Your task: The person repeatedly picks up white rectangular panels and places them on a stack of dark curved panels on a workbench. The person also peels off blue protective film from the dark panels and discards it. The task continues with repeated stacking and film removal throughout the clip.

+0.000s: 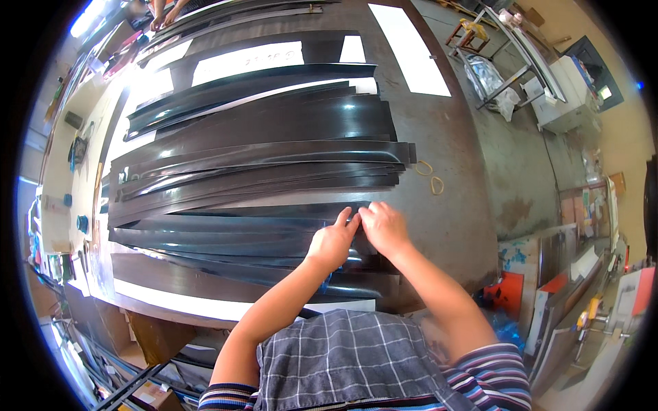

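Both my hands are at the right-hand end of a glossy black strip (267, 225), which looks like rubber or plastic sheet. My right hand (385, 227) pinches the strip's far corner with its fingertips. Close beside it, my left hand (330, 245) has thumb and fingers closed at the strip's end, the back of the hand partly hiding its grip. Under my left wrist shows a bit of blue material (330, 277), mostly covered. More long black strips (226, 264) lie loosely overlapped on the near side.
Several stacked black strips (274, 154) cover the far side, among white sheets (250, 60). Two rubber bands (436, 185) lie on the brown table (456, 226), right of the stack. Another person's hands (164, 17) are at the far left. A metal-framed stand (510, 82) is beyond the table's right edge.
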Tool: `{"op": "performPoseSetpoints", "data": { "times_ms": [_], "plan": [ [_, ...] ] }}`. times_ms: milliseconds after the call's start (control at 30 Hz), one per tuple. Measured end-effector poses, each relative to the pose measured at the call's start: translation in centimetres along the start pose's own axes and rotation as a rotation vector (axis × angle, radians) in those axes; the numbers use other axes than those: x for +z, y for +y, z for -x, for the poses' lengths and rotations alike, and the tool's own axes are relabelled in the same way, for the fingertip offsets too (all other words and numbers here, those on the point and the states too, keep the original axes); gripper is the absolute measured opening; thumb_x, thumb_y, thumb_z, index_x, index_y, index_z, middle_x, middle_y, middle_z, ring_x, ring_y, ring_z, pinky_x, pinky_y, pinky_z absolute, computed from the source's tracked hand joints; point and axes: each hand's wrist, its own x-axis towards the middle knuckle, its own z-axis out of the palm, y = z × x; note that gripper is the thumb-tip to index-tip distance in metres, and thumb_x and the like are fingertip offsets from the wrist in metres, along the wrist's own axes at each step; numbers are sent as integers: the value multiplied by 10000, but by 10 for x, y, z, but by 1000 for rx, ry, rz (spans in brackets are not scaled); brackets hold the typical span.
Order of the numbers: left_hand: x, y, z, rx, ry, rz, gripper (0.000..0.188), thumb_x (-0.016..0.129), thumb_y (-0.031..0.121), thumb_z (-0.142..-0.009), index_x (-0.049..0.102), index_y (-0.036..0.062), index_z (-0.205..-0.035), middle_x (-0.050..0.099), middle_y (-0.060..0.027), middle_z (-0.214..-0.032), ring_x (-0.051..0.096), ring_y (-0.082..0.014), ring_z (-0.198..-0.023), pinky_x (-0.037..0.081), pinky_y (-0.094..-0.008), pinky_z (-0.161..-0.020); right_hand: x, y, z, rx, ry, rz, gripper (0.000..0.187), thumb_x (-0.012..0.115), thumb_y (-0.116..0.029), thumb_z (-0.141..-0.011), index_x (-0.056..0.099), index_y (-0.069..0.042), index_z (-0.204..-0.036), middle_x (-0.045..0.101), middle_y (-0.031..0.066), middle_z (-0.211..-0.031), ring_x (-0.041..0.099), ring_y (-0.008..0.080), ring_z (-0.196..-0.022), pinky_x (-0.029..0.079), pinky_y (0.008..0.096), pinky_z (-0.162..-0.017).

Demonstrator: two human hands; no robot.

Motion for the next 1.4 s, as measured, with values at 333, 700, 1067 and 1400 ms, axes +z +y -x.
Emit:
{"op": "performPoseSetpoints", "data": {
  "times_ms": [333,700,1067,1400],
  "plan": [
    [9,-3,-5,8,50,-3,561,620,-17,-747,474,87,-1279,310,-217,-1494,680,-369,-828,559,-453,-698,-5,11,-11,-89,-31,-4,59,596,-135,-767,586,-86,-735,565,79,-753,607,276,-806,510,409,-677],
    [13,-8,-6,53,55,-51,519,614,29,-771,491,69,-1274,300,-247,-1494,691,-333,-809,571,-448,-696,-9,18,-22,-119,-26,-8,77,584,-138,-791,604,-89,-735,585,74,-777,606,268,-817,494,398,-696],
    [9,-10,-5,68,25,21,538,596,-5,-747,516,73,-1273,391,-164,-1457,669,-343,-922,553,-443,-778,-12,2,-10,-181,8,-148,26,630,-99,-749,627,-74,-744,604,61,-874,603,262,-888,506,385,-746],
    [-29,-15,17,-163,180,1687,459,558,-135,-727,622,60,-1138,606,-33,-1147,565,-188,-1099,447,-302,-936,-2,12,25,454,97,-638,104,660,-67,-794,703,-5,-867,656,160,-937,638,323,-887,504,382,-765]
  ]
}}
